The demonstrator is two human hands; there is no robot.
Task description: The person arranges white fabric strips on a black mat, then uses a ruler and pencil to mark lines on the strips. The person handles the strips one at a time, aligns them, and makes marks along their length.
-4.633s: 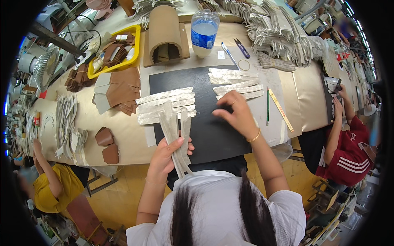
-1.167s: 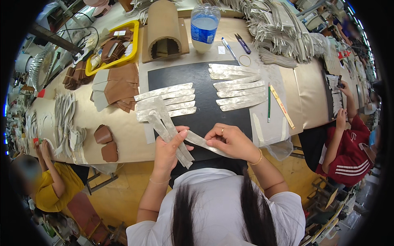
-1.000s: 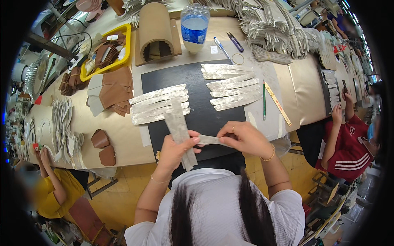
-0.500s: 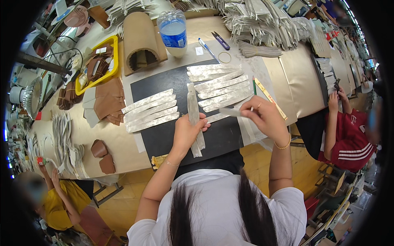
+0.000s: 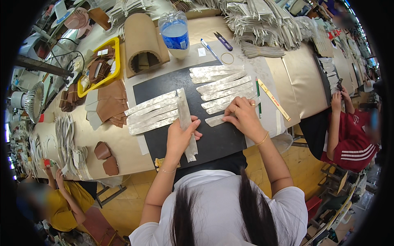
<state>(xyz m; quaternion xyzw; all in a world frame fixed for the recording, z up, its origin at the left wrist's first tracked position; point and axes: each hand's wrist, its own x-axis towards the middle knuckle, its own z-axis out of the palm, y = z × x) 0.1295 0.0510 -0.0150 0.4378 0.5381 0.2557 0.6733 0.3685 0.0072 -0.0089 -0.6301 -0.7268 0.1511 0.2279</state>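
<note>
My left hand (image 5: 180, 137) grips a small stack of long silver-grey strips (image 5: 185, 119), held upright over the black mat (image 5: 221, 141). My right hand (image 5: 243, 115) presses one single strip (image 5: 214, 120) flat onto the mat, at the lower end of a fanned row of silver strips (image 5: 223, 87). A second row of laid-out strips (image 5: 152, 112) lies to the left of the stack in my left hand.
A water bottle (image 5: 175, 33), arched cardboard form (image 5: 141, 43), yellow tray (image 5: 116, 61) and brown leather pieces (image 5: 111, 106) stand behind and left. A green pencil (image 5: 258, 95) and ruler (image 5: 273, 99) lie right of the mat. Other people sit at the right (image 5: 349, 135) and lower left (image 5: 61, 201).
My right hand took one strip from the stack and carried it right, laying it down below the right row. My left hand moved right with the stack.
</note>
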